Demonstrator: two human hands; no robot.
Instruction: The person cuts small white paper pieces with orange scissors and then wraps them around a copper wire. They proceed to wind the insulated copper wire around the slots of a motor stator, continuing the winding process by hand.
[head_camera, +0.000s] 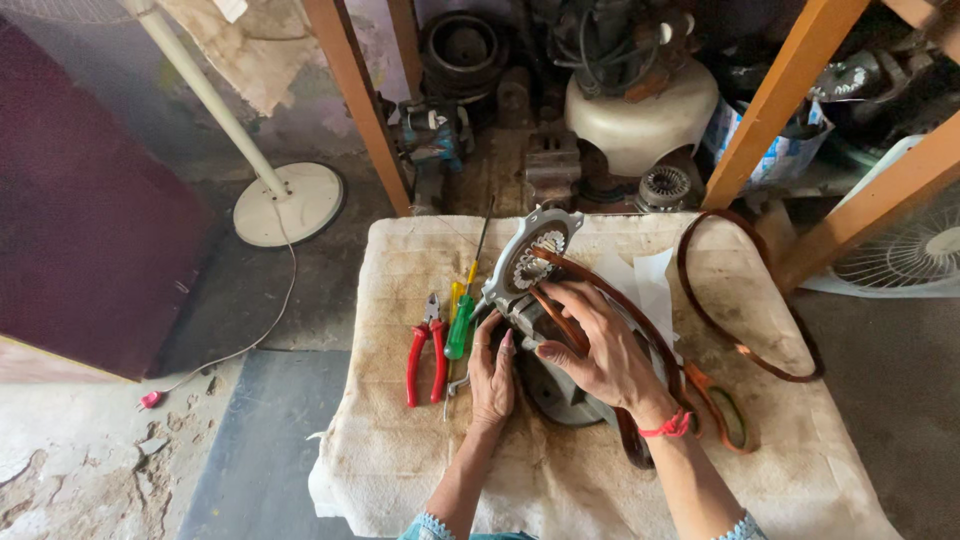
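A single head-worn camera is looking steeply down from above at a cloth-covered table, sitting close enough that the person's forearms are entering from the bottom edge. It is facing forward toward cluttered wooden shelving along the top, taking in bare floor at left; no second view is sharing the scene.

Your near approach runs over bare cloth on the surface. On the left, red-handled pliers and a green screwdriver lie just beside the motor housing. On the right, copper wire loops bar the way. Wooden posts and shelf clutter close off the far edge.
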